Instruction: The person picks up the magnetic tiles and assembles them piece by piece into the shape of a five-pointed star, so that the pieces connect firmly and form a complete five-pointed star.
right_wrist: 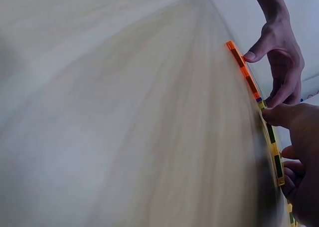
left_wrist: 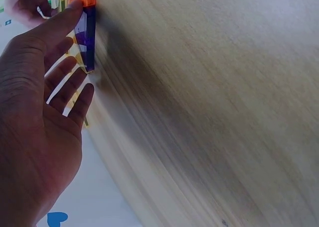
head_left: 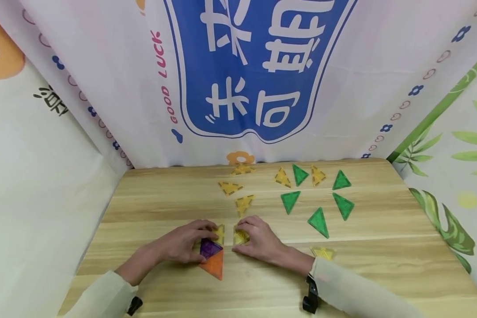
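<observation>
On the wooden table, my left hand [head_left: 186,243] holds a joined group of translucent magnetic tiles, thumb at the near side and fingers over the far part. The group has an orange triangle [head_left: 215,266], a purple tile [head_left: 210,248] and a yellow tile [head_left: 220,234], partly covered by the fingers. Across a narrow gap, my right hand [head_left: 262,242] pinches another yellow tile [head_left: 240,237] between thumb and fingers. The right wrist view shows this yellow tile [right_wrist: 271,134] edge-on beside the orange tile [right_wrist: 243,68].
Several yellow triangles [head_left: 244,204] lie beyond the hands. Several green triangles [head_left: 319,222] are scattered at the back right. One pale yellow tile [head_left: 323,252] lies beside the right forearm. A printed cloth [head_left: 151,145] hangs behind the table's far edge.
</observation>
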A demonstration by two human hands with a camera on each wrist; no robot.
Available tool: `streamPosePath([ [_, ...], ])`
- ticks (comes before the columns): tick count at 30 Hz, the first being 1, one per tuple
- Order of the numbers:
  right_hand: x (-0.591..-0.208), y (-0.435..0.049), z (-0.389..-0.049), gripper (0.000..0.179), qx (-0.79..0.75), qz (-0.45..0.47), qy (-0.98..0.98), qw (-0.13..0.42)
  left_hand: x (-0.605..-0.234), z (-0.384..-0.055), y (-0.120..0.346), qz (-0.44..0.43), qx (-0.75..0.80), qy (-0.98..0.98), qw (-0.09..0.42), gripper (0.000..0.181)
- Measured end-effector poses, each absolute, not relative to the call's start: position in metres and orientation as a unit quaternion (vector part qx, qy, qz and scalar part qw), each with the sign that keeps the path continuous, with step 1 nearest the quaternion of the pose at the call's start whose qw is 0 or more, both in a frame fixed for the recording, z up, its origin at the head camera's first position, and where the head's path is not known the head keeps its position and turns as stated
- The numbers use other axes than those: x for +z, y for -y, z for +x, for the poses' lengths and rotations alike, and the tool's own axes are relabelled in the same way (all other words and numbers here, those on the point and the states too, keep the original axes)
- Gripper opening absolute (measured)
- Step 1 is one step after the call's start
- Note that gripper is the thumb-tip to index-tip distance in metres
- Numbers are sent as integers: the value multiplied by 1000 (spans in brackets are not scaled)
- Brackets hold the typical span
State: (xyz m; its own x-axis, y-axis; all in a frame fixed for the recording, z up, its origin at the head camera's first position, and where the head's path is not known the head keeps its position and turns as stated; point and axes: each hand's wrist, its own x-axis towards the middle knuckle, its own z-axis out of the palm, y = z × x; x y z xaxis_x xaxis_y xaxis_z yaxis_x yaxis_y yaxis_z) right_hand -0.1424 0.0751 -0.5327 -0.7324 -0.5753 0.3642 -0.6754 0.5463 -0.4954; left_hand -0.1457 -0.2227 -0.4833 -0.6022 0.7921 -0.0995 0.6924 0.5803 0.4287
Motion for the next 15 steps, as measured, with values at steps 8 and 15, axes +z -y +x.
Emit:
streamPosePath([
  [8,-528,-59,-142,51,284,359,886,73,-485,-146,223,438,174,-874,117,59],
  [15,-524,-63,-141,49,274,363,889,60,-486,-149,224,444,173,-872,109,60],
])
